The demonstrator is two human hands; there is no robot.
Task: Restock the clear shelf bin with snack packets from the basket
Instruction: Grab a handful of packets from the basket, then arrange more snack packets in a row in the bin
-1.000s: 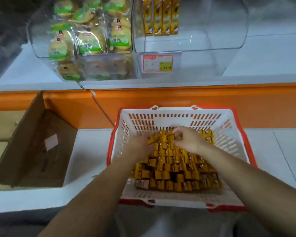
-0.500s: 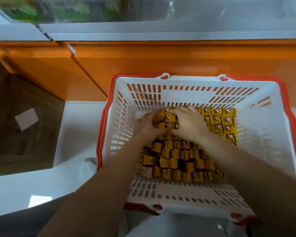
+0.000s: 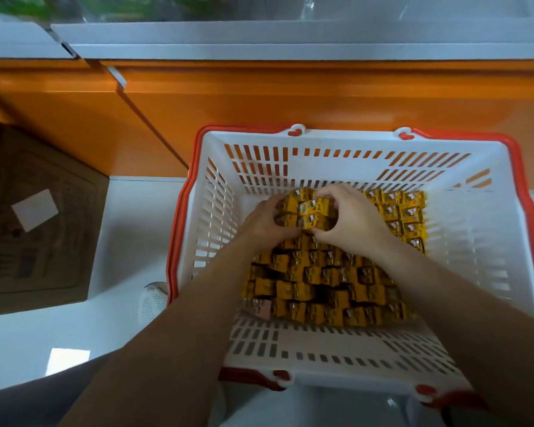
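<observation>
At the basket's far wall: both hands bunch a cluster of snack packets [image 3: 304, 211].

Left hand [image 3: 264, 221] and right hand [image 3: 353, 223] press in from either side, fingers curled and clamped on the bunch, inside the basket [image 3: 503, 211] on the white floor, against the orange shelf base [image 3: 290, 94]. The rest lie in rows on the basket bottom. Clear bin barely visible at top edge. Packets look light, soft, crinkly, likely slippery film; squeeze from both sides, support underneath or strays drop.
</observation>
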